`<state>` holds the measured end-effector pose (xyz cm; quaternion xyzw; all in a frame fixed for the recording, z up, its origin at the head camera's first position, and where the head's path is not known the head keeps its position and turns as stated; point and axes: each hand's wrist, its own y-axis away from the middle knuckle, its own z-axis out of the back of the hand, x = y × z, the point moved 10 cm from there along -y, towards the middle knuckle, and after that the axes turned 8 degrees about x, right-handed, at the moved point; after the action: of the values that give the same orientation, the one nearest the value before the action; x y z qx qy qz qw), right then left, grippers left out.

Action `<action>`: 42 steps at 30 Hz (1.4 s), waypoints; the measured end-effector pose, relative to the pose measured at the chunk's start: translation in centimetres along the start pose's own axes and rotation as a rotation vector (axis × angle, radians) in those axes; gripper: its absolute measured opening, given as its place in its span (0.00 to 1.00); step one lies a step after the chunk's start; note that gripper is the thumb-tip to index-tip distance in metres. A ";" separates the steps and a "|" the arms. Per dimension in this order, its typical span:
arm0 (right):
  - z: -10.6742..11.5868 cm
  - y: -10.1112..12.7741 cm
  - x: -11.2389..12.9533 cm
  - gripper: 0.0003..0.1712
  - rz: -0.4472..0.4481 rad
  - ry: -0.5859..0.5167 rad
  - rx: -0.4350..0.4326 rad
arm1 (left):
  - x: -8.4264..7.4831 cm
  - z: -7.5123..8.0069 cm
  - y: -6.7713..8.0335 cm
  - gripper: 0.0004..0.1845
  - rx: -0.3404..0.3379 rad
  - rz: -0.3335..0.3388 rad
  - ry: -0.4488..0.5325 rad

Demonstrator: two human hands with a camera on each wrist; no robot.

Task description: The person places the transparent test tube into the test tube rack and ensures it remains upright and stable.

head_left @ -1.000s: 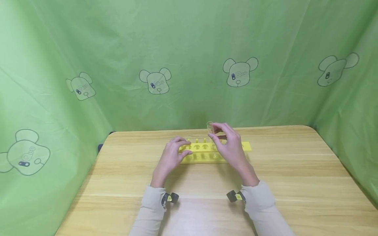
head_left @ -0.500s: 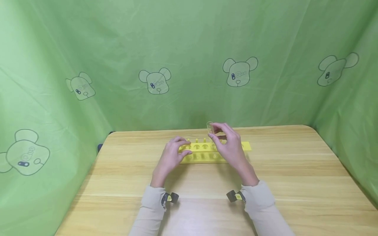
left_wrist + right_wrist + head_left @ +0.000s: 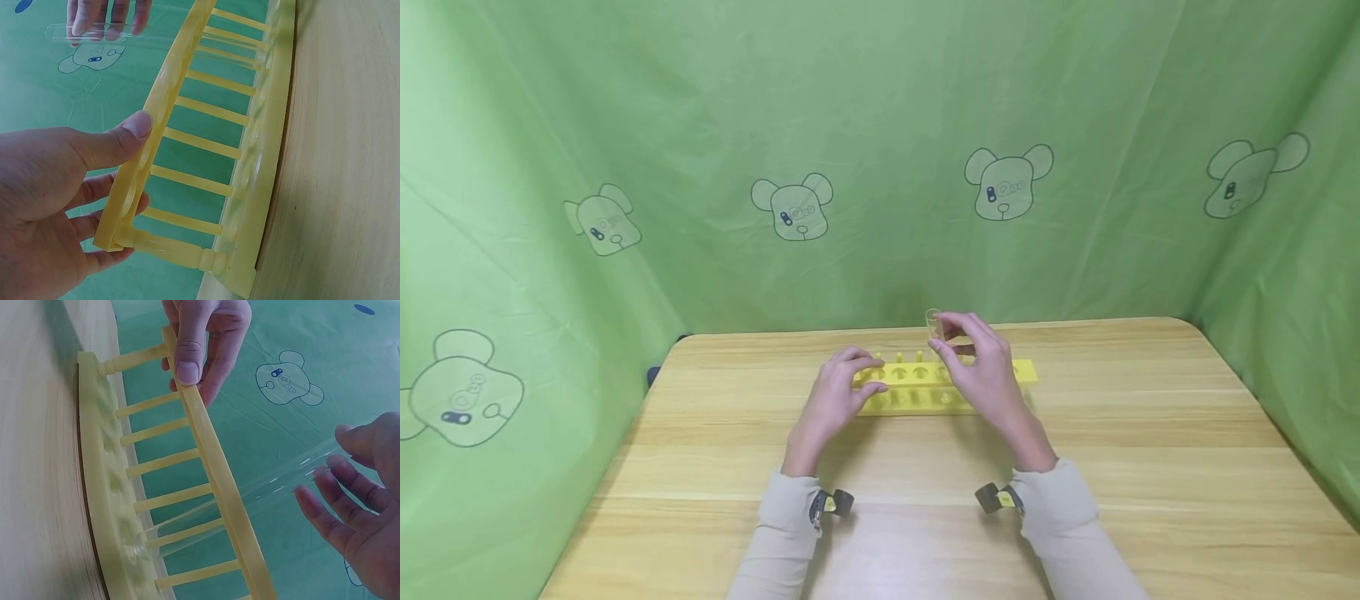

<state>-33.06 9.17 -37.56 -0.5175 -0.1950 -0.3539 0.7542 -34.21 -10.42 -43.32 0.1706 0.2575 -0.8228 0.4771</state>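
Note:
A yellow test tube rack (image 3: 910, 408) stands on the table, with round holes in its top bar and pegs along the back. My left hand (image 3: 833, 390) grips the left end of the top bar, thumb in front and fingers behind, as the left wrist view shows. A clear glass test tube (image 3: 259, 490) passes through a hole of the top bar, its round bottom at the rack's base. My right hand (image 3: 985, 358) pinches the tube near its open upper end, between thumb and fingers. No other tube shows in the rack.
The wooden table (image 3: 700, 467) runs back to a green curtain (image 3: 880, 100) printed with bear heads, which also hangs at both sides. A dark camera is strapped at each wrist, over grey sleeves (image 3: 1060, 508).

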 end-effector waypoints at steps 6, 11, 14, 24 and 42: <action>-0.1 -0.1 0.6 0.21 -0.013 0.003 0.003 | 0.1 0.0 0.0 0.21 -0.009 -0.007 -0.002; 0.2 -0.2 2.6 0.20 -0.006 0.001 -0.001 | 0.1 0.1 0.0 0.21 -0.016 -0.015 -0.010; 0.3 -0.2 3.6 0.20 -0.003 0.000 0.000 | 0.0 0.1 0.0 0.21 -0.022 -0.021 -0.011; 0.1 -0.1 2.5 0.20 -0.008 0.024 -0.003 | -0.1 0.2 0.0 0.20 -0.032 -0.035 -0.011; 0.1 0.1 -0.4 0.21 -0.024 -0.005 0.013 | -0.1 0.2 0.1 0.21 -0.013 -0.009 0.002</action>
<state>-33.28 9.45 -37.80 -0.5112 -0.2056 -0.3605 0.7526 -34.11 -10.48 -43.14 0.1673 0.2644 -0.8230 0.4742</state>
